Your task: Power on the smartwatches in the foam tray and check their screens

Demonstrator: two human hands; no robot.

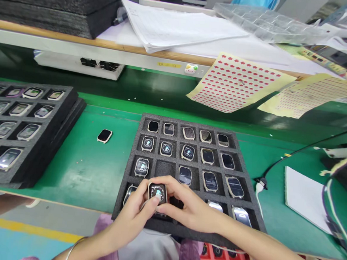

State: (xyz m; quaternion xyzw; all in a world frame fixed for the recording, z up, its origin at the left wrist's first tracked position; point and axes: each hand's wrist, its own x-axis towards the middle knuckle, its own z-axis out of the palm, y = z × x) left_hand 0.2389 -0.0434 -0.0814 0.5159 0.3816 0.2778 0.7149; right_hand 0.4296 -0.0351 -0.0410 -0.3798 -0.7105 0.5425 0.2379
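Holding lit square smartwatch (pixel 156 189) between both hands, just above near-left part of black foam tray (pixel 145 120). With left hand (pixel 134 214), curled in, gripping left side, thumb over lower screen. With right hand (pixel 188 208), half closed, pinching top edge with fingers, thumb low at right corner. In foam tray pockets, rows of other smartwatches (pixel 188 151), some lit with dial faces, some dark. Left of foam tray on green table (pixel 84 171): one dark watch (pixel 104 136), then stacked foam trays (pixel 63 134), top one loaded. Right of foam tray: white paper (pixel 307 198), black cable (pixel 291 151). Behind foam tray: hanging red-arrow sticker sheet (pixel 239 83).
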